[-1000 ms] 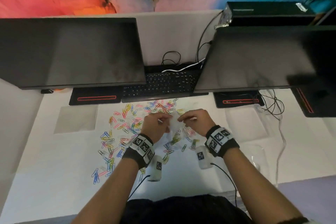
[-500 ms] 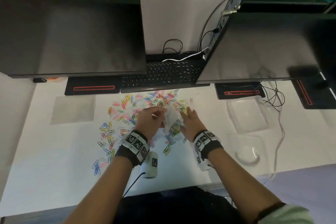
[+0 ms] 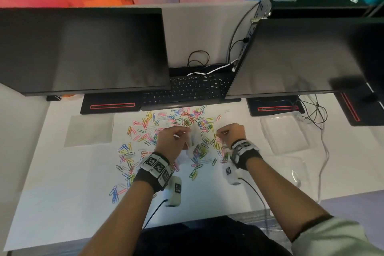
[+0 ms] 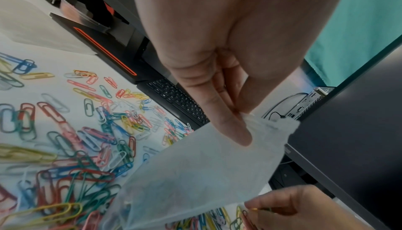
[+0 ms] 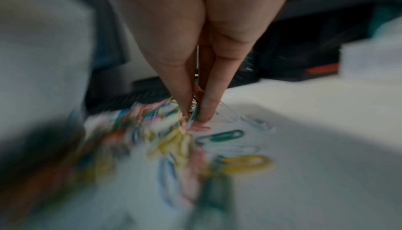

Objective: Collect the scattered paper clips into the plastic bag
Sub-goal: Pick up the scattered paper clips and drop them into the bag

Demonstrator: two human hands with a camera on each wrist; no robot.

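Several coloured paper clips (image 3: 145, 133) lie scattered on the white desk in front of the keyboard; they show close up in the left wrist view (image 4: 97, 130). My left hand (image 3: 172, 139) pinches the top edge of the translucent plastic bag (image 3: 194, 138), which hangs down over the clips (image 4: 195, 173). My right hand (image 3: 227, 132) is just right of the bag, down on the desk. Its fingertips (image 5: 204, 113) are pressed together on a few paper clips (image 5: 219, 135) in a blurred picture. The left wrist view shows it (image 4: 293, 204) holding a clip.
Two dark monitors (image 3: 83, 48) (image 3: 301, 54) overhang the desk's back, with a black keyboard (image 3: 187, 89) between them. Clear plastic containers (image 3: 284, 133) and loose cables (image 3: 313, 114) lie to the right. A flat clear sheet (image 3: 89, 131) lies to the left.
My right hand has let go of the bag, moved right and down to the desk, and closed its fingers on clips. My left hand still holds the bag in about the same place.
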